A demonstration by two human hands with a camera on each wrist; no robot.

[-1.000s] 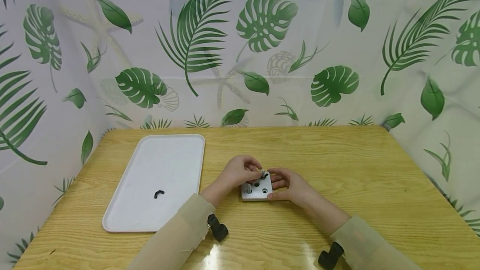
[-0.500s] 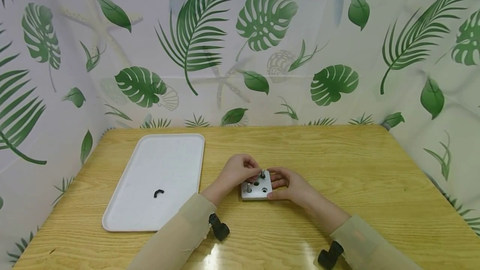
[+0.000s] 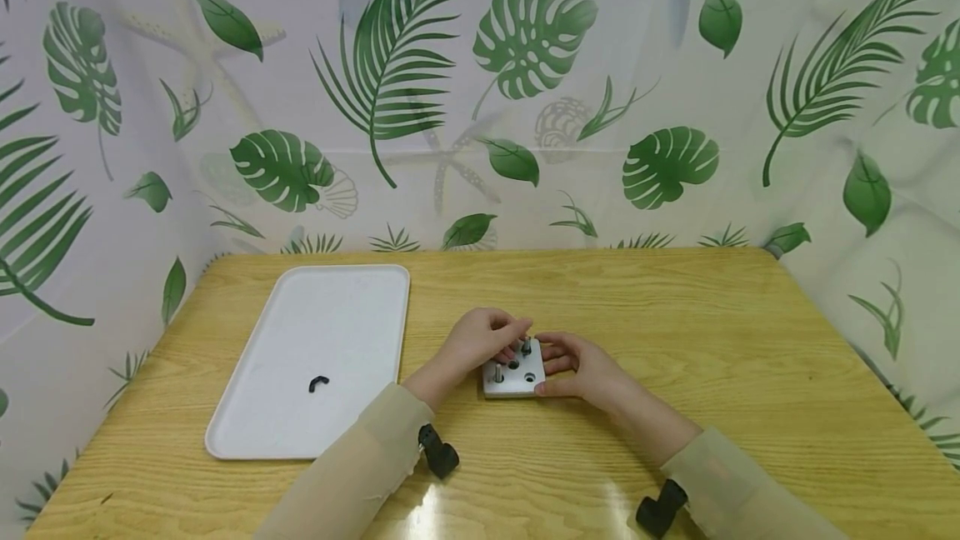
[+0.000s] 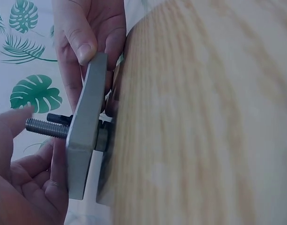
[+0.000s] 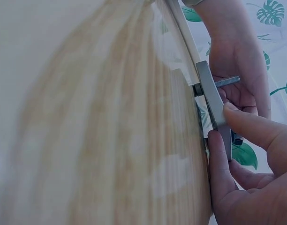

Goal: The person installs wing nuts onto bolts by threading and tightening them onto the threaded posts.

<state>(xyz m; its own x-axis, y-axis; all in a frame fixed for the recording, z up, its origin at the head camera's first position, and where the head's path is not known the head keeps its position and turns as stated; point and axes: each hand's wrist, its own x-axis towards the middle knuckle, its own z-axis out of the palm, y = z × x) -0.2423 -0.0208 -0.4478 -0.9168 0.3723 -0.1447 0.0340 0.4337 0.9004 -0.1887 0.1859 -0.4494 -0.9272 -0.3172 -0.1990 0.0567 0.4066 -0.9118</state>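
My right hand [image 3: 581, 369] pinches a square, light metal plate [image 5: 211, 93] by its right side, thumb on top and a finger under it. Threaded bolts stand up through it: a near-left bolt [image 3: 498, 372] and a far bolt [image 3: 527, 346]. A small dark piece [image 4: 66, 120] sits at the foot of the far bolt. My left hand [image 3: 480, 340] is over the plate's far left corner, thumb raised above the far bolt, other fingers bent loosely beside it. In the left wrist view, a bolt head [image 4: 102, 136] shows under the plate, close over the table.
A white tray [image 3: 322, 315] lies on the wooden table [image 3: 675, 315] to the left, with a small bent black piece [image 3: 318, 382] on it. A leaf-print cloth [image 3: 480, 107] stands behind the table and along its sides.
My left thumb has lifted from beside the far bolt and now extends above it. My right hand keeps its hold, and the plate stays in place.
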